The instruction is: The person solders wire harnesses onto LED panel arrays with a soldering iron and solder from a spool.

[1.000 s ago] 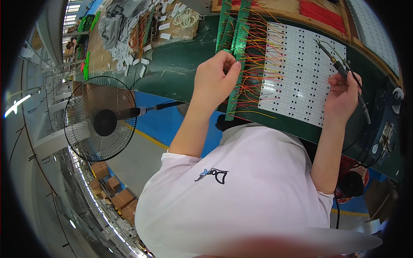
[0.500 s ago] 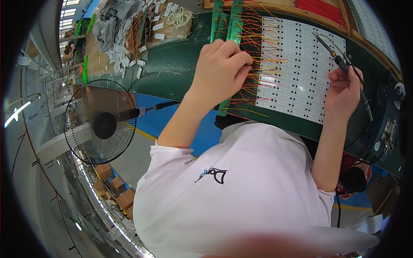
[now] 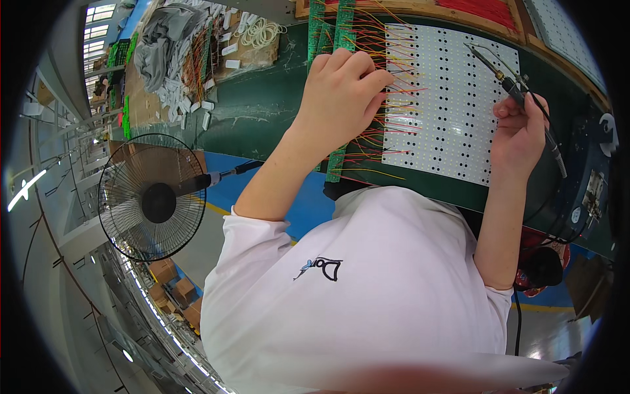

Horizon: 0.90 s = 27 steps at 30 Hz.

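My left hand (image 3: 344, 95) reaches over a row of narrow green circuit boards (image 3: 344, 33), thumb and forefinger pinched on a thin wire among many red and yellow wires (image 3: 403, 108). The exact pinch point is partly hidden by the fingers. These wires run from the boards onto a large white panel (image 3: 453, 105) dotted with small yellow and black spots. Over the panel's right side, my right hand (image 3: 518, 134) grips a soldering iron (image 3: 513, 90), with a thin metal guide alongside it. Its tip points up and left, above the panel and apart from the wires.
A black fan (image 3: 157, 202) stands left of the green table (image 3: 256, 108). White connectors, grey cloth (image 3: 164, 46) and coiled cord (image 3: 261, 33) lie at the far left. A wooden tray of red wires (image 3: 482, 10) is at the back. A dark device (image 3: 581, 180) sits at right.
The whole view has shifted slightly, so the table and boards appear further left. My left fingertips have moved a little further up along the wires. The right hand keeps its hold on the soldering iron.
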### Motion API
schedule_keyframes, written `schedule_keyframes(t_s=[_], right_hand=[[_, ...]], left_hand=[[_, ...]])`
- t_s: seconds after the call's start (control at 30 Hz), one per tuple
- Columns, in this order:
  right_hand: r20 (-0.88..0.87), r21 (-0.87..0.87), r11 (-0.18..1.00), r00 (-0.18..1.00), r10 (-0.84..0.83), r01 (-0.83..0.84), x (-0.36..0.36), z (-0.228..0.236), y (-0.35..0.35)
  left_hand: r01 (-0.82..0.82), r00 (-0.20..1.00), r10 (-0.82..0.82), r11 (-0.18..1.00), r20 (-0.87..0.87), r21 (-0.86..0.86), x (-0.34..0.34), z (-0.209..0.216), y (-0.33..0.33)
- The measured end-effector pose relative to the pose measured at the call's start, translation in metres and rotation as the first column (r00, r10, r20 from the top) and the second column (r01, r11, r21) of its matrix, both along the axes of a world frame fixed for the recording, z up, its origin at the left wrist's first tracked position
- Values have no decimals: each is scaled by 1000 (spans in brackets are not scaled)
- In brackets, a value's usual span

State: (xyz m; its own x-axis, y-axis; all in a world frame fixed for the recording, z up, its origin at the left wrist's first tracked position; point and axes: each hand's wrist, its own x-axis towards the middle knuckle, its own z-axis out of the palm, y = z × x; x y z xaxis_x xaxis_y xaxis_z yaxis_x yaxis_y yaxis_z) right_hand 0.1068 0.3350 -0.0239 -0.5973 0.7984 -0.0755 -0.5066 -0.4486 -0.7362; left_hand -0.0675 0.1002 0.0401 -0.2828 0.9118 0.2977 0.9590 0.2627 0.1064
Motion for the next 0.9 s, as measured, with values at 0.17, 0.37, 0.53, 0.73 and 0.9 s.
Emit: schedule_keyframes(t_s=[0.17,0.37,0.53,0.73,0.9], right_hand=[[10,-17,1000,1000,-3,3,-1,0,0],[21,-39,999,1000,-7,8,0,-1,0],[1,-34,999,1000,5,-5,0,0,1],[12,-61,998,1000,-3,4,1,1,3],[-32,-90,996,999,23,-25,2,-1,4]], left_hand=[[-76,980,70,997,188,24,-10,4,5],[61,945,-47,998,324,-31,-23,2,8],[-42,884,-12,994,467,104,-22,13,8],[-223,913,276,954,301,-201,-1,41,-16],[-316,917,342,937,203,-152,1,21,-21]])
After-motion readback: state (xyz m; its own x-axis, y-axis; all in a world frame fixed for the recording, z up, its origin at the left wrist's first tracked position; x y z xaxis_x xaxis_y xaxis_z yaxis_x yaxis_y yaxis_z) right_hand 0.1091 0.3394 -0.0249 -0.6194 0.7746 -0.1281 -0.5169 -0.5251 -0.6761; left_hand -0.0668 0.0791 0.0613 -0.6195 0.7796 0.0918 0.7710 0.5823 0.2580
